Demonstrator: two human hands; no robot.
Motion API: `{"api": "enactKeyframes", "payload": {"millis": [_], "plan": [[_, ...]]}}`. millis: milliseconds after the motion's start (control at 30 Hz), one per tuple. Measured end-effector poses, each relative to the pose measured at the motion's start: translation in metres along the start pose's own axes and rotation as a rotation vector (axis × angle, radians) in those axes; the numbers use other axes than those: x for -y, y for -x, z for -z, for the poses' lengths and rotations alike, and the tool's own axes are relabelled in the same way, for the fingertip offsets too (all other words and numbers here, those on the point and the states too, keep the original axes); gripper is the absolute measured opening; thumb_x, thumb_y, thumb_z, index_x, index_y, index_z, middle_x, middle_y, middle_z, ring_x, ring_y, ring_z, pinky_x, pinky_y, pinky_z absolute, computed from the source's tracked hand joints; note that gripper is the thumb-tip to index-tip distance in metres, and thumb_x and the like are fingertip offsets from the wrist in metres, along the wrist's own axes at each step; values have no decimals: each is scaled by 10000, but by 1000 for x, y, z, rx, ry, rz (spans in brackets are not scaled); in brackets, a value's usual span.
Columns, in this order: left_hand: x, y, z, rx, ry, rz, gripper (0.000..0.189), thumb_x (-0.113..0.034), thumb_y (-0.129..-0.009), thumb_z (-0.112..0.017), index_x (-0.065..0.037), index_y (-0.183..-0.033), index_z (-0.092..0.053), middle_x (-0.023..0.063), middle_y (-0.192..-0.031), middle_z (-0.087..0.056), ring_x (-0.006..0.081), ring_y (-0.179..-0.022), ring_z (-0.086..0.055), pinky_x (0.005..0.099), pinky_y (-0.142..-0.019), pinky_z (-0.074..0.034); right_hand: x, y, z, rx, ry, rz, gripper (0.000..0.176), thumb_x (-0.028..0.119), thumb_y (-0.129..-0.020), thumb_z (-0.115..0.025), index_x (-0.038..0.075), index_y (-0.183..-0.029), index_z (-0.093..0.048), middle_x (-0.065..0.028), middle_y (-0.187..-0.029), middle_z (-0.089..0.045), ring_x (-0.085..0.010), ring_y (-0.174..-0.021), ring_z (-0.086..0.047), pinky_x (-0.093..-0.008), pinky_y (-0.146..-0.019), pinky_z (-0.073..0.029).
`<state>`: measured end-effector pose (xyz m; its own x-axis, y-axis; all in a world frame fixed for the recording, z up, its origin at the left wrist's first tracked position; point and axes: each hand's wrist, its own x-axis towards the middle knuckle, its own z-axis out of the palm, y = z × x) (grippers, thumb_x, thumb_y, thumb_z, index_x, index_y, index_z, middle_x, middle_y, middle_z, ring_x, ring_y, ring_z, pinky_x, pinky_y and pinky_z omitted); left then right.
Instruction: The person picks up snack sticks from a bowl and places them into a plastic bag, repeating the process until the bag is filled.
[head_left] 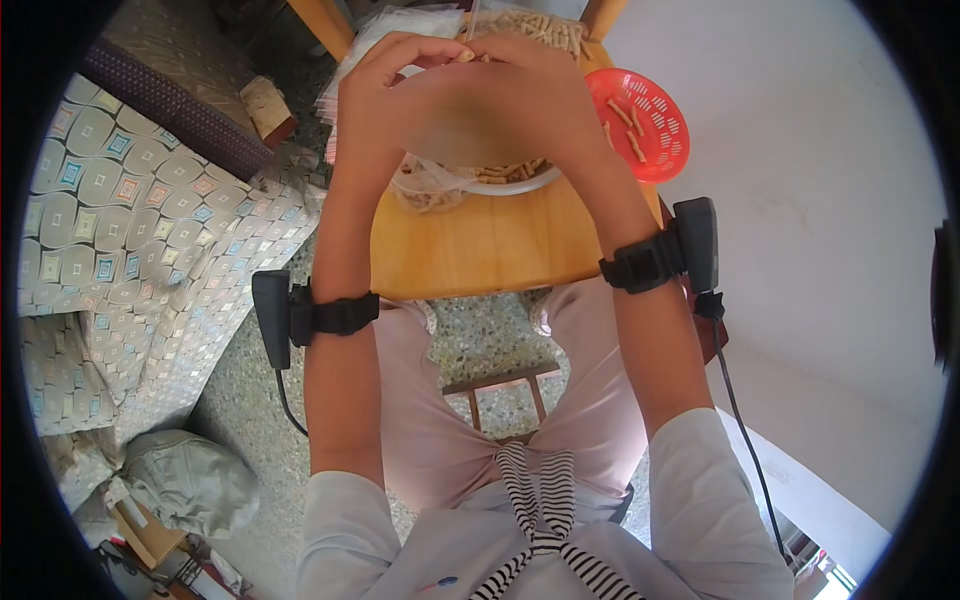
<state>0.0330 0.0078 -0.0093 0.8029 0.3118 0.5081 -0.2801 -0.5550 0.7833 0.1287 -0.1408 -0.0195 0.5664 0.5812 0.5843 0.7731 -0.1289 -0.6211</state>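
Note:
Both hands are raised over a wooden chair seat [480, 245], close together above a white bowl [545, 182] of short brown stick-shaped pieces [510, 173]. My left hand [385, 85] has its fingers curled, the tips meeting near my right hand [545, 95]. The right fingers also bend inward. A blurred patch covers the space between the hands, so what they hold, if anything, cannot be made out. Under my left wrist, a clear plastic bag [430, 188] lies at the bowl's near edge. Just past my right hand is a red plastic basket [680, 145] with several thin tan sticks [637, 147].
Behind the hands lie a stack of clear bags [333, 100] and a clear bag filled with tan sticks [550, 27]. Patterned cloth [140, 210] covers furniture at the left; a white wall [800, 180] stands at the right. Cables hang from both forearm straps.

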Motion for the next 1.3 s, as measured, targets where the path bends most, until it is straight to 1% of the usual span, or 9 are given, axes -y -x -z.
{"api": "enactKeyframes", "payload": {"millis": [200, 367, 567, 600, 667, 767, 1033, 1067, 1300], "plan": [[1, 1, 0, -65, -17, 49, 202, -204, -851, -758, -78, -1008, -735, -7, -991, -702, 89, -895, -654, 247, -731, -466, 4, 2, -4, 81, -45, -90, 237, 297, -880, -666, 107, -1010, -719, -101, -937, -708, -284, -829, -676, -382, -722, -523], [8, -2, 17, -25, 233, 90, 197, -160, -866, -753, -47, -1023, -713, 0, -1021, -699, 95, -923, -640, 254, -791, -485, 5, 9, -2, 522, -115, -199, 360, 432, -814, -699, 83, -897, -734, -109, -861, -713, -292, -798, -669, -381, -725, -517], [0, -3, 30, 109, 488, 84, 171, -86, -888, -727, -17, -1042, -697, 33, -1057, -689, 107, -965, -632, 269, -859, -503, 5, 3, -1, 507, -108, -293, 411, 473, -802, -710, 70, -878, -741, -118, -841, -712, -305, -761, -668, -390, -714, -516], [0, -4, 30, 135, 512, 71, 167, -77, -890, -721, -11, -1042, -697, 38, -1062, -688, 104, -969, -632, 269, -862, -504, 5, 4, -2, 506, -108, -291, 411, 473, -802, -710, 70, -878, -741, -118, -841, -712, -305, -761, -668, -390, -714, -516], [1, -4, 29, 168, 506, 76, 170, -68, -886, -723, -8, -1042, -697, 41, -1061, -688, 103, -967, -632, 267, -859, -504, 4, 8, -4, 600, -232, -144, 423, 483, -839, -714, 69, -926, -731, -66, -792, -674, -195, -708, -601, -326, -657, -477], [0, -4, 29, 220, 481, 86, 175, -51, -874, -730, -1, -1038, -698, 44, -1049, -690, 101, -953, -632, 260, -847, -503, 12, 6, -1, 682, -52, -87, 410, 467, -840, -714, 72, -952, -729, -66, -774, -661, -217, -696, -603, -333, -655, -474], [2, -5, 25, 202, 473, -25, 174, -66, -855, -743, -17, -1020, -713, 38, -1097, -654, 100, -951, -619, 249, -822, -488, 12, 6, -1, 436, 36, -170, 322, 382, -858, -678, 75, -946, -715, -122, -814, -677, -305, -754, -640, -404, -680, -494], [3, -6, 26, 240, 415, -20, 172, -93, -848, -754, -38, -1009, -725, 44, -1111, -644, 113, -978, -613, 266, -844, -482, 13, 5, 0, 408, 94, -173, 300, 359, -876, -643, 80, -961, -714, -135, -844, -696, -348, -803, -662, -446, -704, -511], [16, 0, 30, 464, -88, 63, 189, -174, -829, -767, -107, -1005, -761, 67, -1265, -602, 197, -1166, -567, 343, -973, -436, 0, 6, -2, 288, 81, -144, 262, 320, -916, -581, 110, -981, -725, -144, -866, -694, -358, -848, -659, -470, -719, -507]]}}
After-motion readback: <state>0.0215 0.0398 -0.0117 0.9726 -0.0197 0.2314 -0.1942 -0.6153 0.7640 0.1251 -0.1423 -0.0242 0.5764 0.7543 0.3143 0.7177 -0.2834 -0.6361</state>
